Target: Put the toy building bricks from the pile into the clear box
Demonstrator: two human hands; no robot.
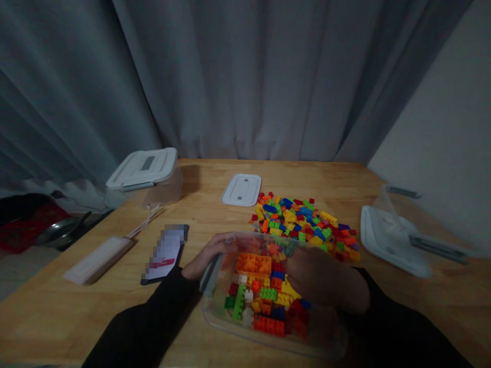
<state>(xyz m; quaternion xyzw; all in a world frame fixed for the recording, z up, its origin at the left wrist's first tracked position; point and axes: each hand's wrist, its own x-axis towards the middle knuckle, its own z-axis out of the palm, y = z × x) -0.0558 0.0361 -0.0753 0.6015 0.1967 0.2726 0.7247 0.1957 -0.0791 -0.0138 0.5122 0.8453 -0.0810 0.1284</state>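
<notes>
In front of me stands a clear plastic box (pixel 226 329) with several coloured toy bricks inside. My left hand (pixel 211 251) grips its far left rim, beside a grey clip handle (pixel 210 276). My right hand (pixel 316 278) reaches down into the right part of the box, over the bricks; its fingers are mostly hidden, so whether they hold anything does not show. A large orange brick (pixel 253 265) lies in the box near its far wall. Just beyond the box, a pile of loose toy bricks (pixel 295 217) spreads over the table.
A white lid (pixel 241 190) lies behind the pile. At the back left stands a lidded clear box (pixel 163 186). A phone (pixel 166 254) and a white power bank (pixel 99 259) with a cable lie on the left of the wooden table (pixel 207 179). Another clear box (pixel 418 230) sits at the right.
</notes>
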